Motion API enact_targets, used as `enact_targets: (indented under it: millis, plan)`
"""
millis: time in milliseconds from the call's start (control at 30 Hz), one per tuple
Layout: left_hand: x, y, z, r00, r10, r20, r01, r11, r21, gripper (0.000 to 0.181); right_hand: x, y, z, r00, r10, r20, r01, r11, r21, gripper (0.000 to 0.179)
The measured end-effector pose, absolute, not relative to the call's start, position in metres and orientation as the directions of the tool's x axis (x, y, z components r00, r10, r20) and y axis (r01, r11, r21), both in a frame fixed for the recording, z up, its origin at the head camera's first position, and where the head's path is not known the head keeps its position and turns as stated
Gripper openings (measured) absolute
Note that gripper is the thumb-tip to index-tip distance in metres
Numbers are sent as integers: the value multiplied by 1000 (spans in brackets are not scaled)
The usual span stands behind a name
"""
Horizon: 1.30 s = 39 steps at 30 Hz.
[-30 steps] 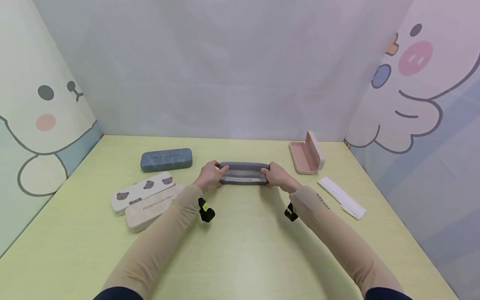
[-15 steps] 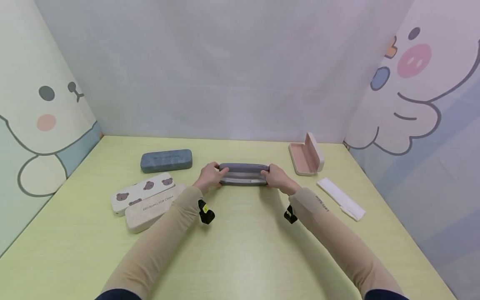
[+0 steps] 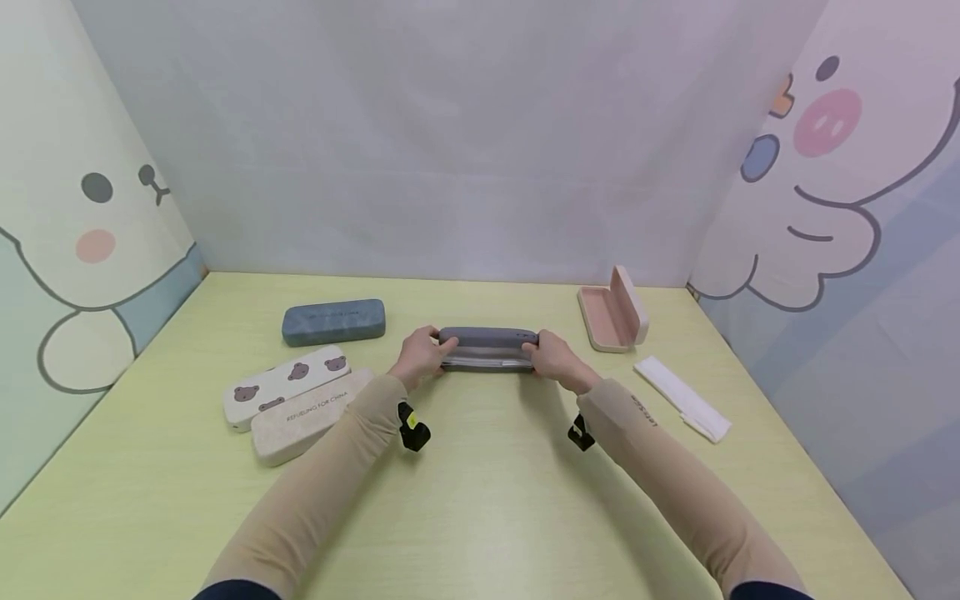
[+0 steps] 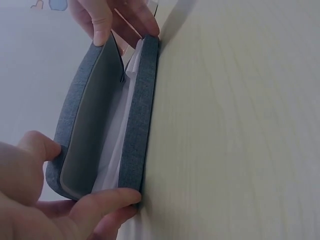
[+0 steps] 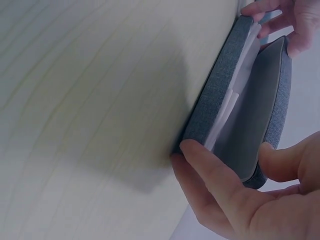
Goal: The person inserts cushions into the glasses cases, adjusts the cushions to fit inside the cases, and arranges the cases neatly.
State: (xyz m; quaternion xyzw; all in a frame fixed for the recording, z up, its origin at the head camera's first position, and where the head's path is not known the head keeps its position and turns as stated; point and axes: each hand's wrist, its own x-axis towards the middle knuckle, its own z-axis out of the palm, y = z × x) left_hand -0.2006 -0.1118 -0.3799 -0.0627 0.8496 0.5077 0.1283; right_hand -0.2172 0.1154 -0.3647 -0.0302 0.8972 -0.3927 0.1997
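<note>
A dark grey-blue fabric glasses case (image 3: 487,337) lies at the middle of the table, its lid partly raised toward the person. White cloth (image 5: 227,112) shows inside it in both wrist views. My left hand (image 3: 418,357) grips the case's left end, thumb on the lid and fingers on the base. At the other end my right hand (image 3: 557,360) holds it the same way, its thumb (image 5: 280,162) against the lid's edge. The base sits close over the tabletop.
On the left are a blue glasses case (image 3: 333,322), a white bear-print case (image 3: 287,387) and a beige lettered case (image 3: 311,417), all closed. At right stand an opened pink case (image 3: 609,318) and a folded white cloth (image 3: 682,398) on the table (image 3: 480,500).
The lid of the grey-blue case has tipped slightly further down, narrowing its opening. Both hands keep their hold at the two ends.
</note>
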Motion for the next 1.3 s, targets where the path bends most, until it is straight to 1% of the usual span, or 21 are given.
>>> enact_targets:
  millis: [200, 500, 867, 1000, 1200, 1233, 1300]
  plan:
    - [-200, -112, -380, -959, 28, -282, -234, 480, 845, 52, -215, 113, -364, -926, -184, -329, 106, 711, -696, 29]
    - [-198, -111, -377, -962, 22, -274, -227, 498, 837, 49, -214, 112, -365, -934, -167, -315, 97, 731, -675, 30]
    - [-197, -112, -381, -963, 20, -268, -228, 467, 854, 49, -211, 111, -369, -942, -138, -305, 96, 760, -643, 30]
    - [-198, -112, -384, -964, 12, -264, -231, 445, 865, 49, -210, 110, -373, -957, -113, -267, 70, 802, -593, 33]
    - [-199, -110, -392, -977, -26, -212, -194, 519, 833, 46, -208, 105, -383, -978, -115, -174, -30, 904, -427, 29]
    - [-199, -110, -393, -978, -29, -204, -189, 528, 828, 44, -208, 105, -384, -979, -118, -165, -41, 911, -411, 29]
    - [-199, -110, -394, -980, -41, -192, -184, 536, 824, 43, -208, 104, -385, -981, -116, -156, -42, 910, -412, 28]
